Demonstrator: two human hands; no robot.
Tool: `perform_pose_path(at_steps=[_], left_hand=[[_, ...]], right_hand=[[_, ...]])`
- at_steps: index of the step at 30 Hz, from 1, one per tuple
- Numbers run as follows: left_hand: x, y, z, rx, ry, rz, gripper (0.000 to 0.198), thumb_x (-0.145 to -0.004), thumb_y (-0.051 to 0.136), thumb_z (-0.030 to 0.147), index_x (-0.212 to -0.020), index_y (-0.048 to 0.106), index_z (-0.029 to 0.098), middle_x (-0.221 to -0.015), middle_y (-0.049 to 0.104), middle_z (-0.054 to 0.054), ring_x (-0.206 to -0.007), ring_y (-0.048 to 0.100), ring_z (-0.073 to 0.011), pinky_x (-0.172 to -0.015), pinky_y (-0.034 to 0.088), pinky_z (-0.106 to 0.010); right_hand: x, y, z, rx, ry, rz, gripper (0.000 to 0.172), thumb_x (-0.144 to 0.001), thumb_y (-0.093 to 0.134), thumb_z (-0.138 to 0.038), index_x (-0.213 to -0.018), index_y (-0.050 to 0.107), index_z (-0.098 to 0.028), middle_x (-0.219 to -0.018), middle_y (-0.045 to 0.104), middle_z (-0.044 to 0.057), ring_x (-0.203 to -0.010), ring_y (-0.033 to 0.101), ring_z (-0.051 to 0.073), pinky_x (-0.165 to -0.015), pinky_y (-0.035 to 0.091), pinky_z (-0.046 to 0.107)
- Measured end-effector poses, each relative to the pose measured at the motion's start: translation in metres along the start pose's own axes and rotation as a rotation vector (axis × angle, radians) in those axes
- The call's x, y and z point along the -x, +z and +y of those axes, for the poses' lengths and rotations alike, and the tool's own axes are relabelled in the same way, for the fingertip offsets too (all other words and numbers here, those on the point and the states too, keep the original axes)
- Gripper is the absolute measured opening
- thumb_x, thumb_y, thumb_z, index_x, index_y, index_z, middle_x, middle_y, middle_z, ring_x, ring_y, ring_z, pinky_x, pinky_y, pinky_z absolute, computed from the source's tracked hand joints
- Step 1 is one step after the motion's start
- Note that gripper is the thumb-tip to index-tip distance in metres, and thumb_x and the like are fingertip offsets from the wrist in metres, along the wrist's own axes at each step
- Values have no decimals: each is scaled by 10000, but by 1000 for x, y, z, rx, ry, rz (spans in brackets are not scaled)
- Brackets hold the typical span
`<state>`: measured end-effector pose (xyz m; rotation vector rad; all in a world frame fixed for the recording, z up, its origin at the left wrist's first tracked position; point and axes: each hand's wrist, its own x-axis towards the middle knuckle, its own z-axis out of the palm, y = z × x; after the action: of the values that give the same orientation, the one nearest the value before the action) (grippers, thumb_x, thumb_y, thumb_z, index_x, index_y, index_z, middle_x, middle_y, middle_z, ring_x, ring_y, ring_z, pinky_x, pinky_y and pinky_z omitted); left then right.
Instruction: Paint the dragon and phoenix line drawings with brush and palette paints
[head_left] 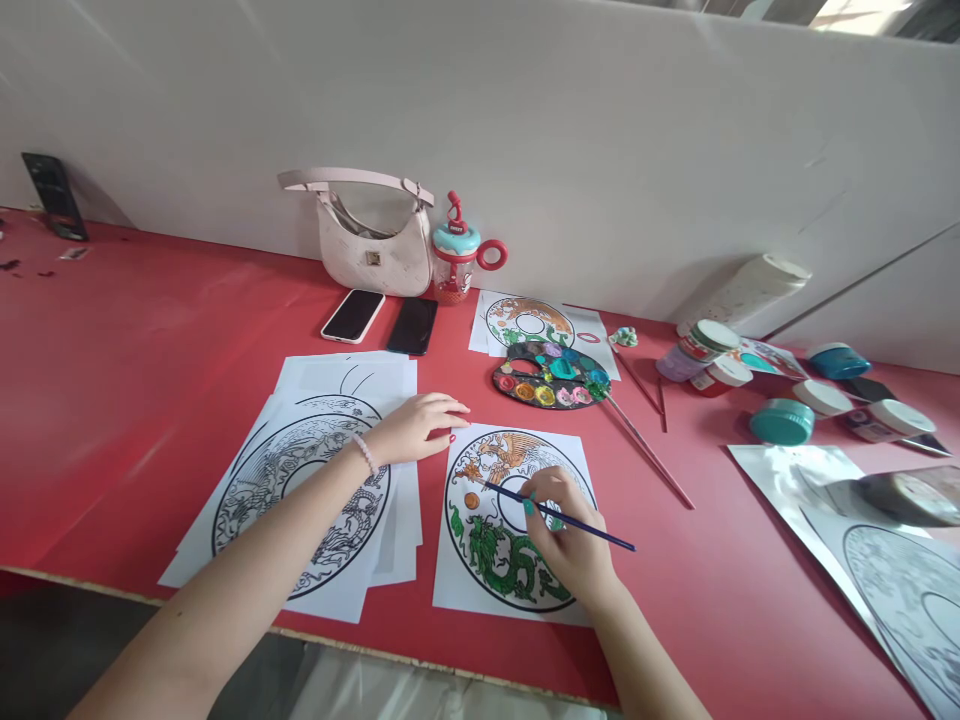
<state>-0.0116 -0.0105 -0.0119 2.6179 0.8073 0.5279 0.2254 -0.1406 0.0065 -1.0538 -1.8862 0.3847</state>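
Near the table's front edge (420,640), paper (480,545) is seemingly steadied by the left hand (412,427), grip apart; brush (589,527) clamped in the right hand (571,530).

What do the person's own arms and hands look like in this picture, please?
The left hand and the right hand are ungloved, and both forearms are bare as far as they show. A pale pink beaded bracelet circles the left wrist; none shows on the right. A teal-green thumbnail is visible on the right hand.
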Motion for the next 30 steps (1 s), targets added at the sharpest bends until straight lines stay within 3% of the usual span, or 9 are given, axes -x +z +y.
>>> perform_pose_path(at_steps=[30], left_hand=[[0, 1, -1, -11, 15, 9, 265, -872, 551, 161, -1114, 626, 242, -1264, 584, -17, -1199, 483, -213, -1021, 412, -438]], right_hand=[[-1, -1, -1, 0, -16, 1, 201, -800, 471, -32, -844, 442, -225, -801, 558, 27, -748, 548, 154, -643, 471, 292]])
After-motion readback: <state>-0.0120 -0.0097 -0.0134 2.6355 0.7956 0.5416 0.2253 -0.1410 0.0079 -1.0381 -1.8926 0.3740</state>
